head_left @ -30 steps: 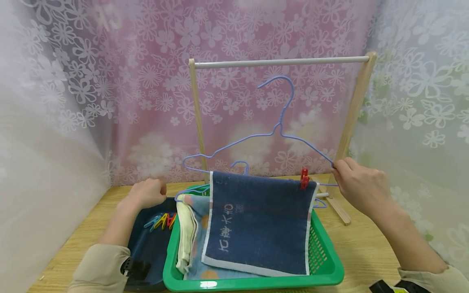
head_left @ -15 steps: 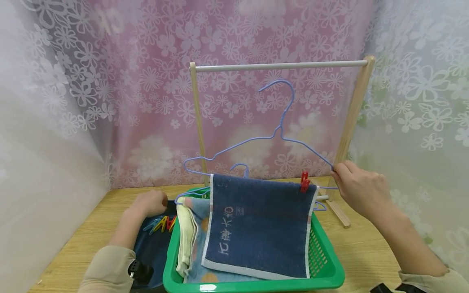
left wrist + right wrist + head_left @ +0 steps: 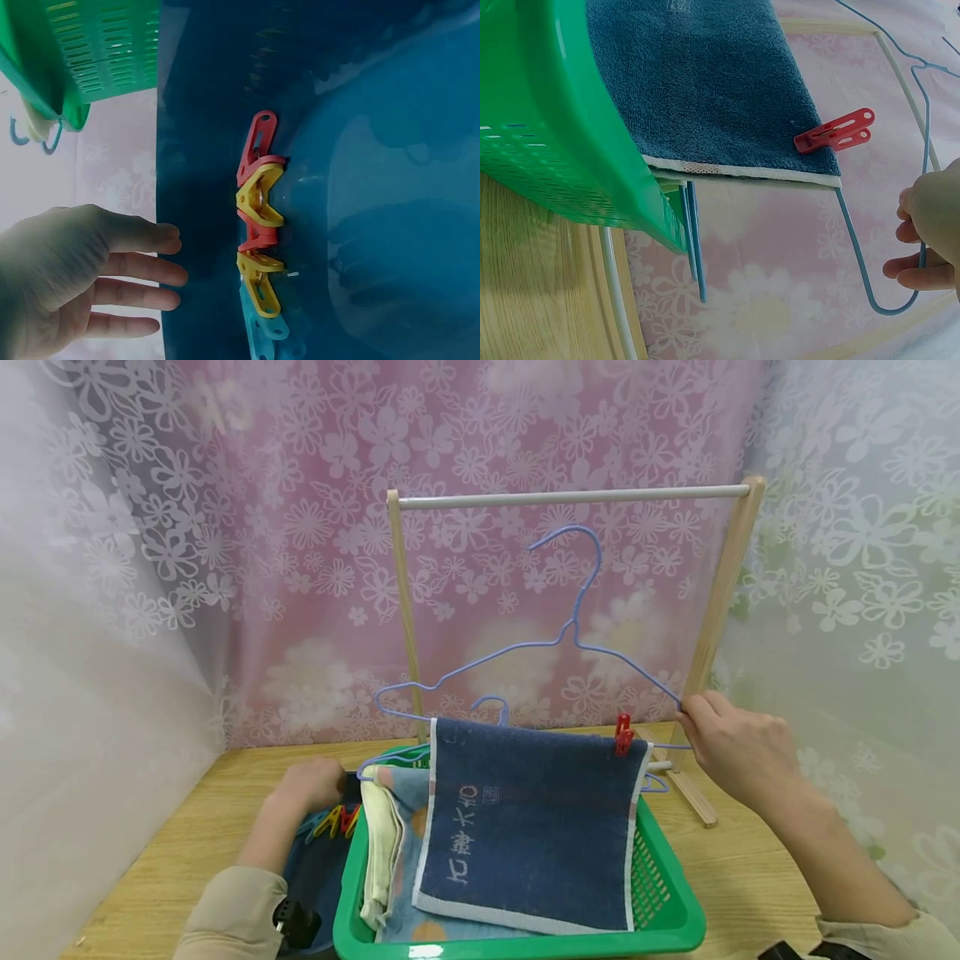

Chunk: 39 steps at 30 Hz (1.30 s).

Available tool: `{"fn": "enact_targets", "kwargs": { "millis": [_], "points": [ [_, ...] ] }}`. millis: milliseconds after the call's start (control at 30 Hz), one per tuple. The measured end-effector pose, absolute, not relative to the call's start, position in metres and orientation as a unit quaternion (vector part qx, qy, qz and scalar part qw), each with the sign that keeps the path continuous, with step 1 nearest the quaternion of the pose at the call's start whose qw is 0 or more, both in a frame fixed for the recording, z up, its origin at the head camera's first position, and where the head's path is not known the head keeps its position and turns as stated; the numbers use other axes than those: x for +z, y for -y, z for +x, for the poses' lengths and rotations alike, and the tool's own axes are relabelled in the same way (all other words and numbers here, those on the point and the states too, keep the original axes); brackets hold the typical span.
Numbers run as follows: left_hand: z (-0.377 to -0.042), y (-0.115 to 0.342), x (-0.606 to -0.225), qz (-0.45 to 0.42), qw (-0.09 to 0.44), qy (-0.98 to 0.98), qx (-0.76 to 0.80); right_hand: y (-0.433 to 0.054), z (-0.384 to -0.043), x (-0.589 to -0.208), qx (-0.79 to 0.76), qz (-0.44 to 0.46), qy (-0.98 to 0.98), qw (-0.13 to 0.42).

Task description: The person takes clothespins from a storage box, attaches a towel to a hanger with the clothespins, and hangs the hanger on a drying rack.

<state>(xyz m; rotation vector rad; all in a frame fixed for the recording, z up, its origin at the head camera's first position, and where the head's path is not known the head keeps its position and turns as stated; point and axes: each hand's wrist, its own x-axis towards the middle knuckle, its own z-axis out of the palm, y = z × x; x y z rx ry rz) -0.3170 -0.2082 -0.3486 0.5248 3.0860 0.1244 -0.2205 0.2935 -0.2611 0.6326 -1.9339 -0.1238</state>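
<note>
My right hand (image 3: 738,739) grips the right end of a blue wire hanger (image 3: 517,646), its fingers curled round the wire in the right wrist view. Over the hanger's lower bar hangs a dark blue towel (image 3: 525,827) with white edging. A red clothespin (image 3: 623,734) is clipped on the towel's top edge near the right corner. Over the dark blue tray (image 3: 405,187) my left hand (image 3: 97,270) reaches with its fingers straight, holding nothing. Several red, yellow and blue clothespins (image 3: 260,196) lie in a row in that tray, a short gap from the fingertips.
Under the towel stands a green basket (image 3: 671,893) holding a pale yellow cloth (image 3: 381,852), a light blue cloth (image 3: 420,789) and another hanger (image 3: 491,699). Behind it rises a wooden rack (image 3: 723,585) with a white rod (image 3: 573,496). Floral curtains enclose the table (image 3: 180,827).
My left hand has moved down and slightly right, toward the clothespins in the tray. The right hand keeps its grip on the hanger, nearly still.
</note>
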Motion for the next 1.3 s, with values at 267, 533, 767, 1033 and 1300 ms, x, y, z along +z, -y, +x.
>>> {"fn": "enact_targets", "kwargs": {
  "millis": [267,533,767,1033,1300],
  "points": [
    [-0.315,0.210,-0.359,0.169,-0.004,-0.985,0.016,-0.294,-0.222,-0.263,-0.049,0.265,0.805,0.528],
    [-0.314,0.209,-0.359,0.172,0.025,-0.985,0.005,-0.293,-0.222,-0.264,-0.048,0.261,0.806,0.528],
    [-0.311,0.208,-0.366,0.191,0.060,-0.979,0.031,-0.293,-0.222,-0.263,-0.046,0.260,0.807,0.529],
    [-0.312,0.207,-0.376,0.219,0.044,-0.975,0.016,-0.293,-0.222,-0.262,-0.043,0.264,0.809,0.524],
    [-0.314,0.208,-0.379,0.228,0.043,-0.972,0.024,-0.294,-0.222,-0.262,-0.043,0.262,0.812,0.519]
  ]
}}
